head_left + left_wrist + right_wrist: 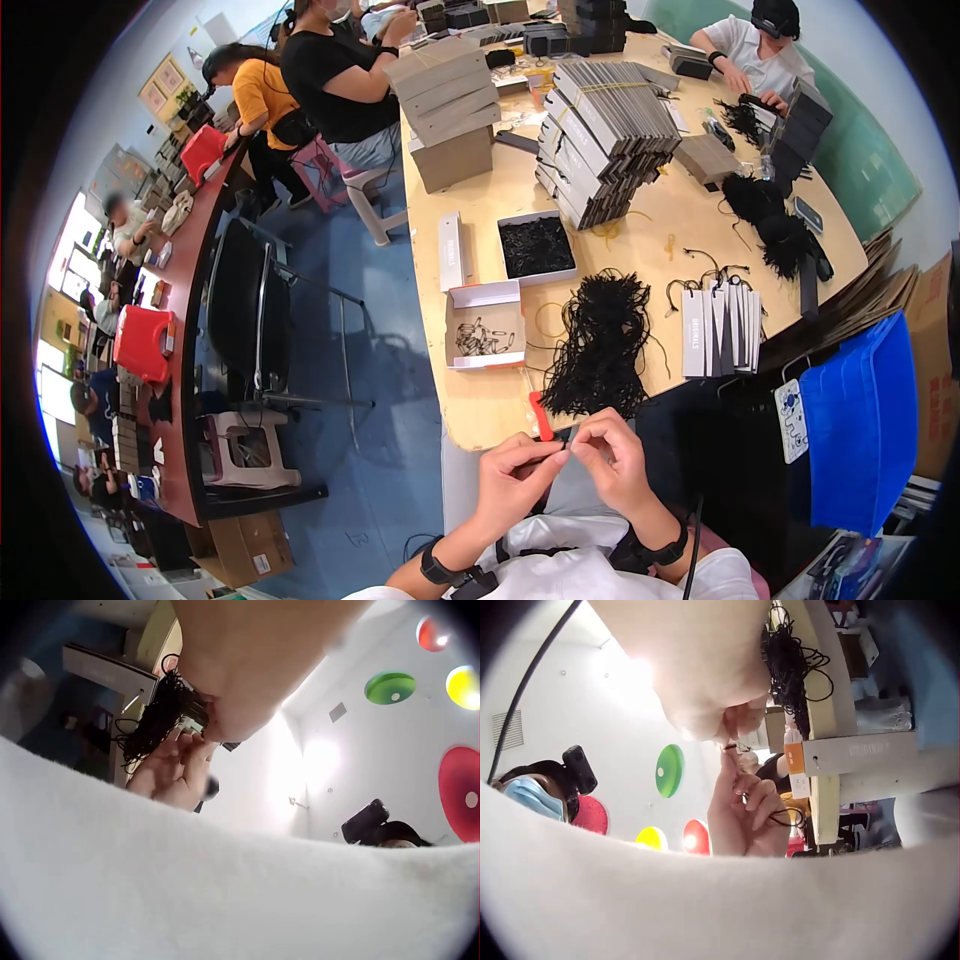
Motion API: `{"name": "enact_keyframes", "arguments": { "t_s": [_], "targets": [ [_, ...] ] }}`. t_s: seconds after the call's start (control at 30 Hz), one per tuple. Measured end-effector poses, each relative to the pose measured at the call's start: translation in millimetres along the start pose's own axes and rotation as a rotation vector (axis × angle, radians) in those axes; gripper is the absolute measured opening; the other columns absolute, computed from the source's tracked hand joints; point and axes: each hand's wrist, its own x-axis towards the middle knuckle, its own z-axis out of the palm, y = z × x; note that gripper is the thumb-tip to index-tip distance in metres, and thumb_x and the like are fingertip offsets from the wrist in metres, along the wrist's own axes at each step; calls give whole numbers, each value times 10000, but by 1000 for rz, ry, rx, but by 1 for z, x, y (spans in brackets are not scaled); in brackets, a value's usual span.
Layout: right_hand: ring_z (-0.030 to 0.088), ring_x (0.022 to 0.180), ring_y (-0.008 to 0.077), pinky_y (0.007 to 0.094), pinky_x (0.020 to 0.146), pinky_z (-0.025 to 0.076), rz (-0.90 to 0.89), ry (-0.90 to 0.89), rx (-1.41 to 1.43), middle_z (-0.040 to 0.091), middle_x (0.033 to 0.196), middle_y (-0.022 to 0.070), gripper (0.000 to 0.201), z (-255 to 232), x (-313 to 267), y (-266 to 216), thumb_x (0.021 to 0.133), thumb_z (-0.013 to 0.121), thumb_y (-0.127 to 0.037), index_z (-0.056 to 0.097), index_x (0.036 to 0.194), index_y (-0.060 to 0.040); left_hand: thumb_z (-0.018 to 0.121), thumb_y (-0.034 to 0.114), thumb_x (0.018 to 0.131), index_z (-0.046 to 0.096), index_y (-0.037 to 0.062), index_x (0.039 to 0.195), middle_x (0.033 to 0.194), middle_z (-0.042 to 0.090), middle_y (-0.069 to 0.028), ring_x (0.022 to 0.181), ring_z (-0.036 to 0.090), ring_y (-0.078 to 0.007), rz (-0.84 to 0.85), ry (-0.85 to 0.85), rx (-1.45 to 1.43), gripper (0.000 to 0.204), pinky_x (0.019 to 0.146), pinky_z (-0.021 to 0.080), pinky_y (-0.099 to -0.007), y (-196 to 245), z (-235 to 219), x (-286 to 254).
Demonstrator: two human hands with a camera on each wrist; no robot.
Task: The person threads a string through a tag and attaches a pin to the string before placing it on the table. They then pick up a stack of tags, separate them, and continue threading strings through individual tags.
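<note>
Both hands meet at the fingertips over the table's front edge. In the head view my left hand pinches with thumb and forefinger, touching the fingertips of my right hand. A small dark piece lies between the fingertips; its kind I cannot tell. A loop of thin black cord hangs out of the left hand in the right wrist view, where a tiny shiny bit shows among its curled fingers. Just beyond the hands lie a red-handled tool and a heap of black cords.
An open box holds small metal pins; behind it a white box holds small black pieces. Printed tags lie to the right. Tall bundled stacks stand farther back. A blue bin is at right; other people sit around.
</note>
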Motion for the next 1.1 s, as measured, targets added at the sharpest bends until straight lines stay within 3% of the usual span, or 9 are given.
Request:
{"name": "enact_keyframes", "arguments": {
  "t_s": [0.1,0.17,0.2,0.27,0.47,0.6,0.8,0.87,1.1],
  "targets": [
    [529,809,111,232,699,457,-8,-102,57,518,933,62,60,-8,1,-1,880,613,-10,557,889,9,710,47,831,695,-8,937,787,601,12,671,502,-26,38,-90,158,120,565,382,-180,2,-5,0],
    [551,758,95,240,692,476,159,-207,294,553,882,38,70,-11,0,-4,902,609,-42,568,927,10,701,32,832,655,-15,955,812,612,2,705,522,-28,-167,-234,-159,139,596,397,-171,-5,-11,3],
    [551,758,95,240,692,476,159,-204,293,553,882,38,70,-13,-1,-5,902,609,-42,568,927,10,701,32,832,655,-15,955,812,612,2,705,522,-28,-167,-237,-159,139,596,397,-171,-3,-13,4],
    [559,770,86,238,684,484,351,-328,449,572,875,33,93,-16,-4,-6,929,585,-65,551,973,10,702,72,832,614,-2,925,826,617,-8,738,545,-45,-202,-370,-236,148,654,424,-190,-1,-17,7],
    [568,715,88,240,649,489,349,-376,370,594,831,30,132,-13,-2,-18,942,582,-106,543,996,8,650,105,871,603,23,909,858,584,8,769,505,-53,-215,-494,-531,103,700,411,-218,-15,-21,6],
    [576,688,98,258,630,495,260,-333,228,608,834,49,143,-8,-3,-25,934,590,-100,540,998,17,652,86,867,603,20,918,850,588,5,762,510,-55,-204,-462,-663,96,683,412,-208,-11,-17,3],
    [618,667,191,289,581,488,-75,-230,-147,629,836,113,156,-2,-1,-29,854,650,-13,560,978,16,638,45,877,603,5,935,864,593,-6,725,529,-58,-87,-364,-434,78,644,424,-205,0,-21,1],
    [624,660,217,301,560,482,-268,-144,-261,638,807,120,153,0,2,-30,818,663,22,594,954,6,670,25,831,607,-18,882,798,568,-10,688,454,-61,-88,-284,-339,92,611,355,-210,12,-17,1],
    [615,578,178,273,514,484,-151,-151,-225,668,781,121,162,0,3,-32,812,649,39,666,970,7,693,-13,795,656,-22,854,738,564,-7,607,430,-40,126,-139,16,71,528,321,-198,16,-17,3]
  ]
}}
